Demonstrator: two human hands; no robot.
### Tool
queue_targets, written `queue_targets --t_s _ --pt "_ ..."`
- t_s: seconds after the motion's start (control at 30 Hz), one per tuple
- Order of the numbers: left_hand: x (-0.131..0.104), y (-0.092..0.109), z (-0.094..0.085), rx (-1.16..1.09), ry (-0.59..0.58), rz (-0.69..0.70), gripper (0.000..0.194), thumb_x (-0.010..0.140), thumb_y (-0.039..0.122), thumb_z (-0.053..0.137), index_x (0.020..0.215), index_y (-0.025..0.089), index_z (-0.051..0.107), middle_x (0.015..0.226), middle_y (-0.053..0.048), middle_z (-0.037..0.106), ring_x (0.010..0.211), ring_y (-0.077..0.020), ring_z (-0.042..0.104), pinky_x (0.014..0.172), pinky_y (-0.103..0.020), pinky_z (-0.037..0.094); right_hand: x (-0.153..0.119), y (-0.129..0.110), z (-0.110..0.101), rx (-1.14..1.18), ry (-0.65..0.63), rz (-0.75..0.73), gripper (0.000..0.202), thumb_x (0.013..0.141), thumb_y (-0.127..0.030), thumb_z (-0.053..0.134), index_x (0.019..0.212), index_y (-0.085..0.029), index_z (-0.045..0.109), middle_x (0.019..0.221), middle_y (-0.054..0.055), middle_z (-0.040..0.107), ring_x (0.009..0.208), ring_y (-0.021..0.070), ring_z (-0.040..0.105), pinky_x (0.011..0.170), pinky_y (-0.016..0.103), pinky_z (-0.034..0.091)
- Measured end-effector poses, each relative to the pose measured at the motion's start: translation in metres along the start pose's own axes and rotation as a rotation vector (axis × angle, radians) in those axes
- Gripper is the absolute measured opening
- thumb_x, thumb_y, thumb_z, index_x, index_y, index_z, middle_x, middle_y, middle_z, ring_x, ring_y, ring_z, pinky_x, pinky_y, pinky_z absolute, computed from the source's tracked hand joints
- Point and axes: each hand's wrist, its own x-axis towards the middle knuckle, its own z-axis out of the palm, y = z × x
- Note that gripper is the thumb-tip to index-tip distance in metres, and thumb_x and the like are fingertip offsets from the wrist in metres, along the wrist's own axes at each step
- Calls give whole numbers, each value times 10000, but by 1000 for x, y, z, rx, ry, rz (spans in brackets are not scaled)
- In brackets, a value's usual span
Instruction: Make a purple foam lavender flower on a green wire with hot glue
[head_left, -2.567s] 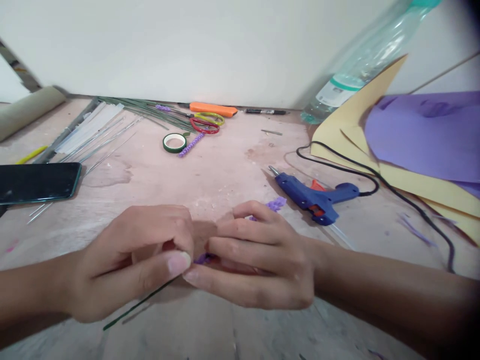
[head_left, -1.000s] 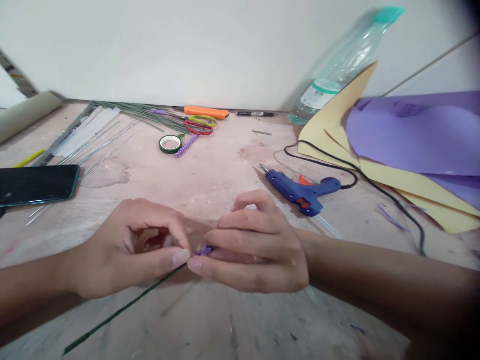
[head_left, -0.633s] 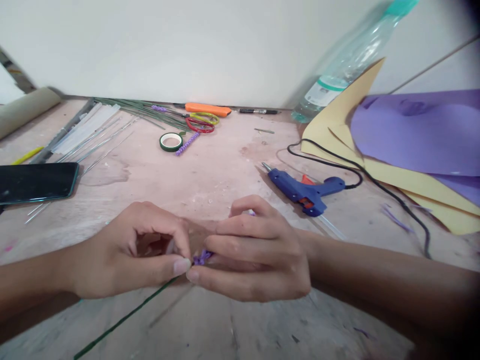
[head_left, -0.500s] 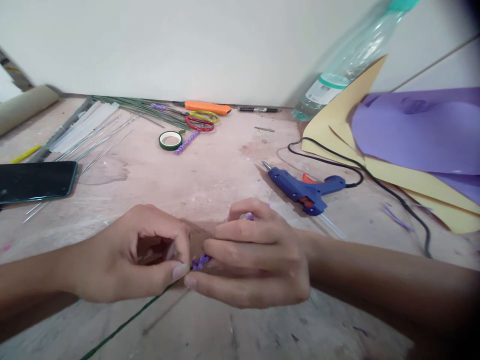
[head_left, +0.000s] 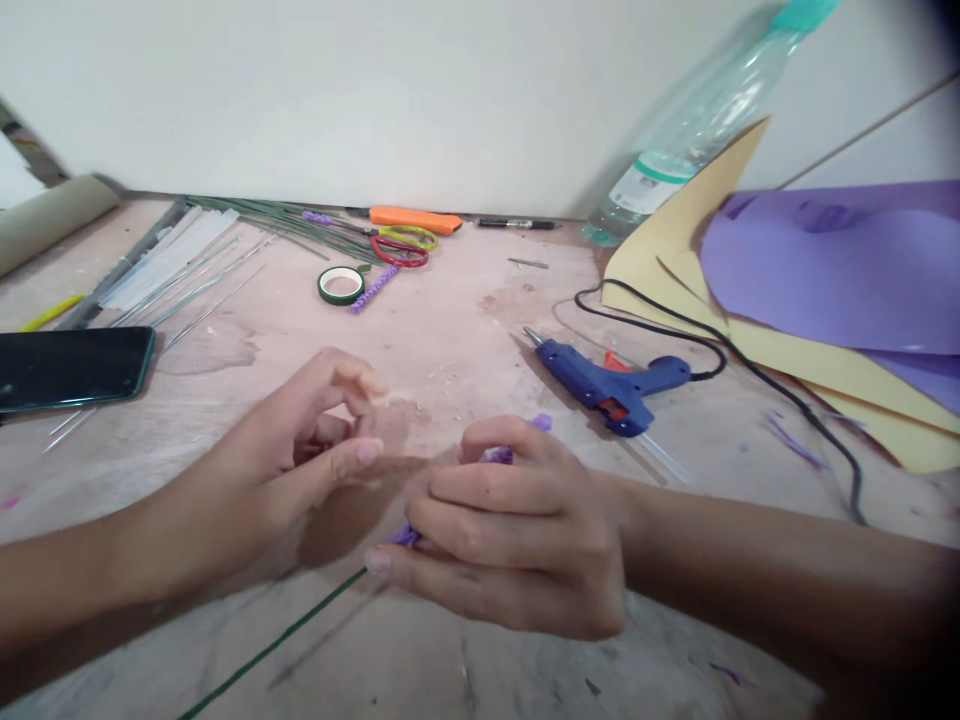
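Observation:
My right hand [head_left: 517, 530] is wrapped round a purple paper flower [head_left: 407, 536] on a thin green stem [head_left: 289, 632]. Bits of purple show between its fingers and beyond the knuckles; most of the flower is hidden. From the thumb the stem runs down and left to the bottom edge. To the left of it my left hand [head_left: 315, 450] is raised off the flower, its thumb and curled fingers apart with nothing between them.
A blue glue gun [head_left: 600, 385] with a black cord lies right of centre. Green tape [head_left: 341, 286], a purple twisted strip [head_left: 373, 290], scissors [head_left: 401, 245] and an orange cutter [head_left: 416, 219] lie farther back. A phone [head_left: 75, 368] is left; a bottle [head_left: 652, 180] and purple paper [head_left: 832, 270] stand right.
My left hand has let go near the base of the flower and moved up and away, its fingers parting. The right hand keeps its hold and has dropped slightly.

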Motion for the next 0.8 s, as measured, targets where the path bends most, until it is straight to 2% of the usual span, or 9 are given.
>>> queue_targets --t_s 0.07,0.17,0.27,0.33,0.43,0.5,0.57,0.67,0.8 --pt "-1 4 0 -26 -105 -30 155 1040 411 510 1088 274 566 822 61 559 671 -112 511 581 -201 423 0 0 0 -3 -6 26 125 962 -236 717 1035 -259 816 827 -87 763 786 89 634 617 302 521" --pt "-4 11 -1 90 -260 -25 338 1050 450 455 826 221 565 729 43 555 658 -125 504 587 -226 405 -3 1 3 -15 -4 93 223 1025 -176 580 975 -208 794 841 -48 767 794 115 640 671 334 511" --pt "-6 11 0 194 -285 101 327 1031 334 509 732 204 492 668 68 496 599 -93 437 574 -207 366 -4 2 5 -26 4 130 328 1049 -143 481 852 -184 740 817 -16 765 764 134 640 688 354 483" --pt "-5 6 1 198 -284 146 313 1018 268 520 717 198 470 663 76 481 592 -81 418 574 -190 358 -5 1 4 -63 11 182 294 1055 -165 483 885 -206 719 885 -20 786 823 137 668 740 355 484" --pt "0 -1 1 146 -168 81 303 1012 296 512 728 195 541 658 70 503 597 -86 429 556 -189 356 -7 4 2 -91 112 450 124 1002 -189 569 1020 -249 676 1053 7 783 975 184 694 875 391 495" --pt "5 -4 1 110 -23 14 310 993 340 527 730 191 596 635 64 500 584 -91 437 529 -192 346 -11 10 1 -39 175 696 139 957 -163 591 1058 -249 632 1036 38 757 970 218 691 884 414 508" --pt "10 -5 1 84 117 -27 330 959 369 551 690 186 601 610 62 473 560 -91 425 499 -194 329 -18 19 1 26 143 855 178 937 -132 574 1079 -234 607 959 41 738 932 227 687 848 409 522" --pt "15 -3 2 46 252 -28 340 923 372 564 637 188 572 583 66 432 528 -86 385 465 -191 303 -29 29 0 13 -54 890 234 901 -103 559 1095 -219 619 951 48 755 958 252 692 832 416 509" --pt "14 -1 2 62 271 -27 370 943 352 561 607 199 536 541 75 410 472 -76 359 420 -189 279 -38 29 -3 15 -215 800 327 845 -63 539 1117 -209 647 1017 61 776 986 271 695 838 436 472"
